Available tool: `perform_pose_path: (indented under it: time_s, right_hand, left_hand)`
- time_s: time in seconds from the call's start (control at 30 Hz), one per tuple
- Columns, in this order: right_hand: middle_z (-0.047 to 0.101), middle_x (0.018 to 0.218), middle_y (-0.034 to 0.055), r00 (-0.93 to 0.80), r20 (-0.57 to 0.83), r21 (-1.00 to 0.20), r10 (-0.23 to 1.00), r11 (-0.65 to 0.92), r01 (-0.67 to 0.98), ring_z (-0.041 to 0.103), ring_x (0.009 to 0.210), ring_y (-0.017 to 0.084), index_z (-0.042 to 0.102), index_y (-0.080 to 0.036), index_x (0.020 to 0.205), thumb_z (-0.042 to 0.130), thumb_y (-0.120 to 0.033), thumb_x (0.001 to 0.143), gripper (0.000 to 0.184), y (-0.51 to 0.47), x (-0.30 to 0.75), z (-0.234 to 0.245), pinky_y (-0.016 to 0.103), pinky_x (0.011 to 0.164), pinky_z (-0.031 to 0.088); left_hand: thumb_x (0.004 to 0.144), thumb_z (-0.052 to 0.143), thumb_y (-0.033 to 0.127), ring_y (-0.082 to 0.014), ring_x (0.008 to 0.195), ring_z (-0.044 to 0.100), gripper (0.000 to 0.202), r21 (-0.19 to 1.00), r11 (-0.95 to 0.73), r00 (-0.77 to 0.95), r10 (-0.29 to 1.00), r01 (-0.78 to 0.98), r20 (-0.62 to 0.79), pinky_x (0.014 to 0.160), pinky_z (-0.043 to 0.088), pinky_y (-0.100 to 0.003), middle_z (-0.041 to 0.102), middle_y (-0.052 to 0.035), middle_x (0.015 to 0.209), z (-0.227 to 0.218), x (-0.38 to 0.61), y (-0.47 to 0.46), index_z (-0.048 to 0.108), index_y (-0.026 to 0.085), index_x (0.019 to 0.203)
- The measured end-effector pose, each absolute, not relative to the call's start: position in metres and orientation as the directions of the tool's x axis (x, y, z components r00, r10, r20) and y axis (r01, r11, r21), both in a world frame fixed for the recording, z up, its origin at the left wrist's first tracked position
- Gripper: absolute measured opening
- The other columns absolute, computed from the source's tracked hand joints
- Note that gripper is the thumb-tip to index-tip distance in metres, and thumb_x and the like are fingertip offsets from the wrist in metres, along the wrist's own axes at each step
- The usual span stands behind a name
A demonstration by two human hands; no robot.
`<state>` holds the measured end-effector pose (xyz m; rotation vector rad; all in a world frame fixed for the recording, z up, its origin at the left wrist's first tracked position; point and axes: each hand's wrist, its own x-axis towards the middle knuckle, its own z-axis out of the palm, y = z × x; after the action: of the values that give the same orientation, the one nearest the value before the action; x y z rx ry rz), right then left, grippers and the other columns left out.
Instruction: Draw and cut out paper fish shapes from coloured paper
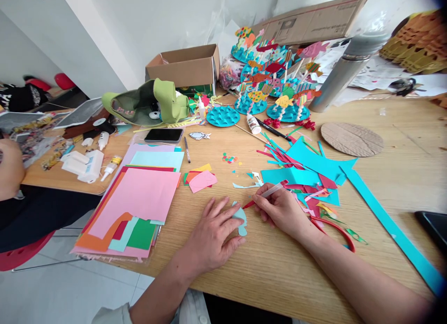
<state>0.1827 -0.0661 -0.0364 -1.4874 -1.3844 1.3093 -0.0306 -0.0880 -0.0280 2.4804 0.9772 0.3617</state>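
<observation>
My left hand [213,234] lies flat on the wooden table [401,175] with fingers spread, pinning down a small light-blue paper cutout [241,220]. My right hand [279,209] is closed on a white pen with a red tip [266,194], and the tip touches the table just beside the cutout's upper edge. Under my right forearm lie red-handled scissors [335,231]. A heap of turquoise and red paper scraps [307,170] is just beyond my right hand.
A stack of coloured paper sheets [136,203] lies left. A phone [164,135], glue bottles [253,124], a cardboard disc [352,138], turquoise fish decorations [275,91], a cardboard box [185,65] and a metal flask [344,72] stand farther back. Another person's arm [10,168] is at the left edge.
</observation>
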Motion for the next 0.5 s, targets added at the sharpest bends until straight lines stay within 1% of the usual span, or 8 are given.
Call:
perform_pose_path:
  time_s: [0.3,0.5]
  right_hand:
    - [0.054,0.046,-0.0061,-0.09,-0.212,-0.951,0.973,-0.184,0.249,0.044,0.03,0.007,0.048,-0.021,0.068,0.055,-0.026,0.082,0.016,-0.0664,0.1819,-0.035,0.016,0.029,0.033]
    - [0.054,0.047,-0.0059,-0.086,-0.209,-0.955,0.974,-0.184,0.234,0.044,0.031,0.007,0.048,-0.021,0.068,0.055,-0.027,0.081,0.016,-0.0658,0.1824,-0.0353,0.016,0.028,0.033]
  left_hand:
    - [0.093,0.046,0.039,-0.0261,0.14,0.027,0.033,0.5,-0.645,0.717,0.694,0.578,0.067,0.114,0.019,-0.053,0.048,-0.0052,0.143,-0.0281,-0.0307,-0.0877,0.058,0.023,0.12]
    - [0.094,0.045,0.039,-0.0258,0.14,0.026,0.033,0.494,-0.649,0.718,0.693,0.578,0.07,0.115,0.018,-0.053,0.047,-0.0046,0.143,-0.0284,-0.0308,-0.088,0.057,0.023,0.12]
